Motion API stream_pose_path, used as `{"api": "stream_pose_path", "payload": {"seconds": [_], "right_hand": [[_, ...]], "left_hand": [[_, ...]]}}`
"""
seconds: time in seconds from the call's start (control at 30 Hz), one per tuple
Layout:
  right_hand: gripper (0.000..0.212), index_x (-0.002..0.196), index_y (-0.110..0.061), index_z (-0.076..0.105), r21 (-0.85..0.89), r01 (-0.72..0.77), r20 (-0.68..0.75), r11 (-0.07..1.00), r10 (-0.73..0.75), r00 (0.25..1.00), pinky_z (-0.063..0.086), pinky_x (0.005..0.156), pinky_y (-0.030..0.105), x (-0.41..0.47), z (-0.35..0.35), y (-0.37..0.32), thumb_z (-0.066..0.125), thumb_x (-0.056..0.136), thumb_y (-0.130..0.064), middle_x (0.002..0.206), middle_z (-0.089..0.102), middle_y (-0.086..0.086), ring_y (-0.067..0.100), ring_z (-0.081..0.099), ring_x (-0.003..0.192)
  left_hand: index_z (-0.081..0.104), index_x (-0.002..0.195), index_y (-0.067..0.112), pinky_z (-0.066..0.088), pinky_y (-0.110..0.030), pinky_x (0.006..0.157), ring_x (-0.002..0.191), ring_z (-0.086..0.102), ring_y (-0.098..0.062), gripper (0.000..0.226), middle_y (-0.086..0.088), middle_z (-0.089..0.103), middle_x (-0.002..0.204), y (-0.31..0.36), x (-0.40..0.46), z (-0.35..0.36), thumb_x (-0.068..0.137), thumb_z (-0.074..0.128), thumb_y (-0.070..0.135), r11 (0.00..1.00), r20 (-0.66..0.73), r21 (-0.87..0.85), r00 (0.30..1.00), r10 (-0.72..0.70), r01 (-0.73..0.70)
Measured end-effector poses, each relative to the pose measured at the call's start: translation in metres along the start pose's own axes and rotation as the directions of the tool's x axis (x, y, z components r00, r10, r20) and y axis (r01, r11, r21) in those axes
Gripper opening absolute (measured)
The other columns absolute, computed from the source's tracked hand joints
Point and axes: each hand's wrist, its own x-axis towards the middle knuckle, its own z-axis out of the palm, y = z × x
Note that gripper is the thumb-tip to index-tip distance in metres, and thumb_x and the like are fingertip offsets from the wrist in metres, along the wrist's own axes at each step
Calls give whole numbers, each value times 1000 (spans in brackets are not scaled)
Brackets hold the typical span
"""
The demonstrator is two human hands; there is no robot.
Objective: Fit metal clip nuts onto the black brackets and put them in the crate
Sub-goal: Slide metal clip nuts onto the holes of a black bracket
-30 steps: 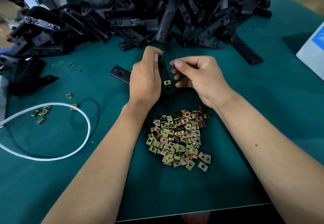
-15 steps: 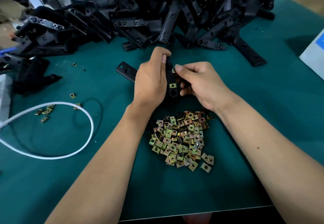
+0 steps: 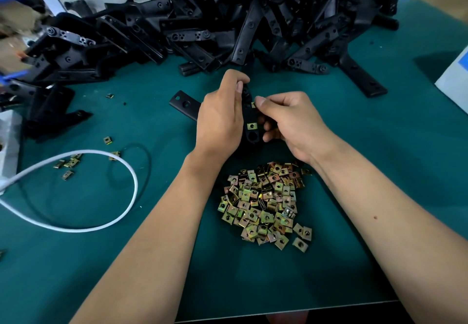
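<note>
So no readable writing anywhere; the only label-ish thing is a blue patch on a pale box (image 3: pixel 455 78) far off to the right of the right hand, too cropped to read. The left hand (image 3: pixel 219 118) is curled round a black L-shaped metal bracket (image 3: pixel 249 121), held just above the table. One arm of the bracket sticks out past the left of that hand, and the other arm points down between the two hands. A brass-coloured square clip nut (image 3: pixel 251 126) already sits on that lower arm, right above a round hole. The right hand (image 3: pixel 291 123) pinches a second clip nut (image 3: pixel 253 105) between thumb and forefinger, pressed against the bracket's edge higher up.

Just below both wrists lies a loose heap of the same yellowish clip nuts (image 3: pixel 266 204). Beyond the hands, a big tangled pile of black brackets (image 3: pixel 228 24) runs along the far edge. Left of the left forearm there's a looped white cable (image 3: pixel 101 222) and a few stray nuts (image 3: pixel 68 164). Surface is a dark teal mat (image 3: pixel 379 171), with open space to the right of the right arm and down towards its near edge.
</note>
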Motion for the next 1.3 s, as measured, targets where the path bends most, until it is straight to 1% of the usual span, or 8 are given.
{"api": "stream_pose_path", "payload": {"seconds": [0.33,0.53,0.7,0.77,0.87,1.03,1.17,1.3], "right_hand": [[30,73,-11,77,-108,60,-22,992,-63,998,43,44,28,2,-1,4,70,97,-27,59,58,3,25,50,55],[36,67,-9,72,-163,103,-11,981,-106,994,40,43,28,3,1,7,69,97,-29,54,53,1,27,48,53],[40,65,-12,69,-269,149,2,951,-154,988,43,45,28,3,0,6,65,100,-32,52,51,-4,20,49,47],[38,72,-9,71,-199,105,4,974,-107,994,44,45,29,3,1,5,63,101,-33,61,56,2,20,52,52],[28,84,-4,74,42,6,-42,999,-4,999,43,44,25,2,1,3,66,101,-25,71,61,5,13,54,57],[12,87,0,78,74,-1,-81,997,7,997,41,45,20,2,-2,3,73,93,-9,67,61,2,8,51,54],[13,82,-2,77,-18,98,-86,995,-100,991,41,44,21,1,-1,2,74,92,-8,65,61,3,9,51,54],[25,77,-6,76,-136,194,-69,971,-205,976,43,43,27,0,0,0,68,98,-17,63,61,9,19,53,50]], "left_hand": [[58,123,8,28,-34,52,48,40,-17,30,9,42,57,2,0,0,109,33,18,999,-6,53,1000,-3,4],[59,124,5,35,-36,58,64,57,-32,32,0,56,72,9,0,1,107,34,17,992,-11,126,1000,12,-10],[59,124,3,43,-42,57,65,58,-30,31,-8,63,75,9,2,-1,108,35,14,993,8,111,1000,30,-31],[58,124,3,43,-42,56,64,56,-29,30,-9,63,75,7,2,-1,109,35,13,997,25,78,1000,10,-12],[57,125,2,32,-35,55,58,49,-25,30,-2,54,68,6,1,-1,109,34,11,997,19,80,1000,-12,11],[57,126,4,32,-34,54,58,51,-26,29,1,52,66,7,1,-1,108,35,11,992,18,122,999,-27,25],[56,126,5,41,-40,55,63,56,-31,29,-8,61,73,10,1,-1,107,36,9,988,11,151,1000,-14,12],[56,124,6,39,-39,56,62,56,-34,26,-4,55,71,12,2,-1,104,39,7,979,-17,201,1000,-18,21]]}}
